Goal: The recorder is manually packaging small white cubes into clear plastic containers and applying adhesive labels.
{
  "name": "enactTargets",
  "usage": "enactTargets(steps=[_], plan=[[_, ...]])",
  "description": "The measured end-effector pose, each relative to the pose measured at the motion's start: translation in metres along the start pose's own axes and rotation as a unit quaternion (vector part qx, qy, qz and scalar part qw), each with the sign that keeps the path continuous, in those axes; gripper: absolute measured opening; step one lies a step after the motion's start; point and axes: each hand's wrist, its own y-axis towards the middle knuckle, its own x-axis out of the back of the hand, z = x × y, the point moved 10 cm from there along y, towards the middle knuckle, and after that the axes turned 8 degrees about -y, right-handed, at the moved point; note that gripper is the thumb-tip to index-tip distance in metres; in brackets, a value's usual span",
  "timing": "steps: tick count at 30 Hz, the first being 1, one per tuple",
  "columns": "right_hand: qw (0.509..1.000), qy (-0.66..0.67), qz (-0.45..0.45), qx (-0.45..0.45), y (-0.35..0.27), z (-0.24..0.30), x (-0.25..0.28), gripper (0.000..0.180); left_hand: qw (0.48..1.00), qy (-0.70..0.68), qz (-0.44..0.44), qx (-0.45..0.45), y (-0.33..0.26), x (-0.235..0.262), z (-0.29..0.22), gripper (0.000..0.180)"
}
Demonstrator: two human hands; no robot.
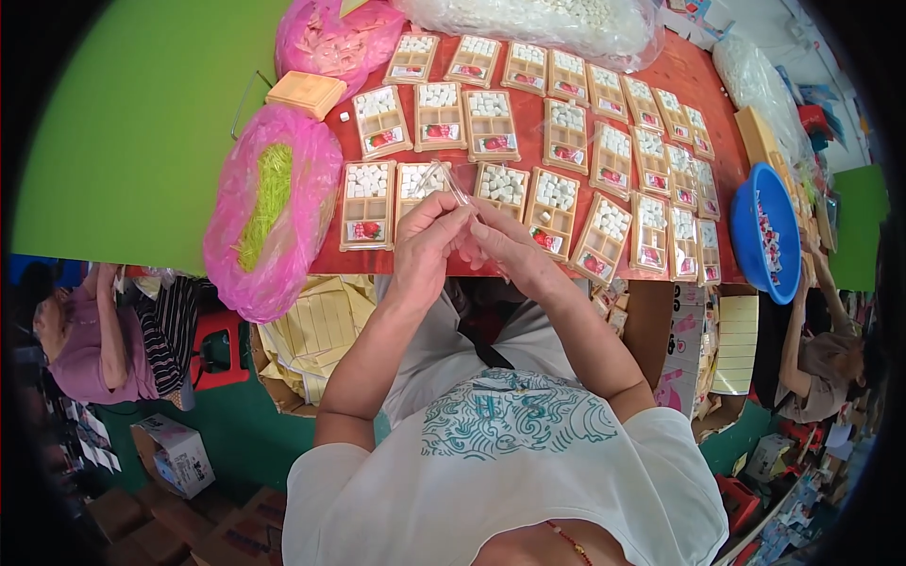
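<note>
Both of my hands meet just above the table's near edge. My left hand and my right hand are closed, fingertips together, on a clear plastic piece that sticks up between them. Its exact kind I cannot make out. Right beyond my hands lie tan compartment trays holding small white cubes and a red strawberry packet. One tray lies left of my hands. Another tray lies to the right, a loose white cube in a lower compartment. My hands partly hide two trays between these.
Rows of similar trays cover the red table. A pink bag of yellow-green strips stands left, with stacked tan trays above it. Another pink bag and a clear bag of white cubes lie behind. A blue basin holds small packets. Other people sit at both sides.
</note>
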Motion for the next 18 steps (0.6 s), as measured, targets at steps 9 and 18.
enactTargets(steps=[9,18], plan=[[0.998,0.056,0.001,-0.015,-0.001,-0.0071,-0.0052,0.061,1.0,0.027,0.006,-0.005,-0.002,0.0,0.0032,0.017],[0.995,0.096,0.033,-0.016,-0.0017,-0.0092,-0.0061,0.052,0.998,0.047,0.031,0.012,-0.0026,-0.0073,0.002,0.02]])
